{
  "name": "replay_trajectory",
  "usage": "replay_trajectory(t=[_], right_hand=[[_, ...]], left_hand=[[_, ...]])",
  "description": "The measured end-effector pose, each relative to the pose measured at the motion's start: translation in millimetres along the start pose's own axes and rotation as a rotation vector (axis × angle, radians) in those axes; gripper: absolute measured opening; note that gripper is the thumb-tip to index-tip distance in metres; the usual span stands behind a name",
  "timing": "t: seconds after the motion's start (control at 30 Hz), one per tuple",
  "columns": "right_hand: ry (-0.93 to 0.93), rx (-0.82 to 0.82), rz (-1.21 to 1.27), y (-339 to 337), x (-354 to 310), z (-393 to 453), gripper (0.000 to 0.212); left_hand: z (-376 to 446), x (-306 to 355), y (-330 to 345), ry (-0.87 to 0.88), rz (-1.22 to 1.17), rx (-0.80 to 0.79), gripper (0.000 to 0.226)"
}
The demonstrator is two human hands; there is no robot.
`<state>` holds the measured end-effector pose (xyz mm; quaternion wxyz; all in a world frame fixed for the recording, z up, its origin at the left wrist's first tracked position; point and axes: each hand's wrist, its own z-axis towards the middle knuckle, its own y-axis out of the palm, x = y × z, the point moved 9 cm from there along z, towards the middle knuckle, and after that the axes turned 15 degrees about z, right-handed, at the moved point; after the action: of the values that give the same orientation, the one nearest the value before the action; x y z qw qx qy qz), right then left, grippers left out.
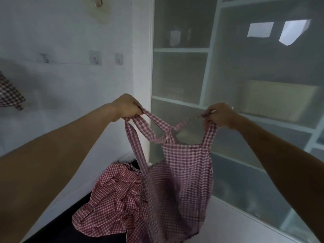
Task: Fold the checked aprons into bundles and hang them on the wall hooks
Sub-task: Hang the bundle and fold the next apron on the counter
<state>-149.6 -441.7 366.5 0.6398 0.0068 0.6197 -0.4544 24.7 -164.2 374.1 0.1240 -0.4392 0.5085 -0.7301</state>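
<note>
Checked apron [182, 181] in red and white hangs in the air between our two hands, its bib facing us and its skirt dropping down in front of the corner where the white wall [70, 32] meets the frosted glass partition [263, 76]. Our left hand [127, 106] is clenched around a gathered bunch of the apron's straps [149, 127], several loops of checked band running out from under the curled fingers. Our right hand [219, 115] grips the top of the other shoulder strap, fingers curled round it, and a thin band stretches from there across toward the left hand. Both arms reach forward at about the same height, with the apron held well above the surface below.

Beneath and to the left of the hanging apron lies a crumpled heap of checked aprons [112, 199], resting on a dark surface [61, 230] close to the wall. At the far left edge another piece of checked cloth [9, 93] hangs against the wall; we cannot tell what it hangs from. Higher on the wall we see a row of small clear adhesive hooks [95, 57], bare, and one more hook [100, 4] near the top edge. Behind the glass, shelves and blurred shapes show faintly.
</note>
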Motion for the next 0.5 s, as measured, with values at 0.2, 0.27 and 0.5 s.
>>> replay_trajectory(t=[0.2,0.27,0.5], right_hand=[[0.195,-0.253,0.281,-2,18,-18,0.019],[0.238,-0.493,0.294,16,21,-32,0.034],[0.234,-0.955,0.183,88,11,-80,0.015]], left_hand=[[-2,-15,10,-0.138,-0.119,-0.151,0.024],[-7,-6,24,-0.125,-0.353,-0.336,0.025],[-13,34,22,0.103,-0.11,-0.315,0.013]])
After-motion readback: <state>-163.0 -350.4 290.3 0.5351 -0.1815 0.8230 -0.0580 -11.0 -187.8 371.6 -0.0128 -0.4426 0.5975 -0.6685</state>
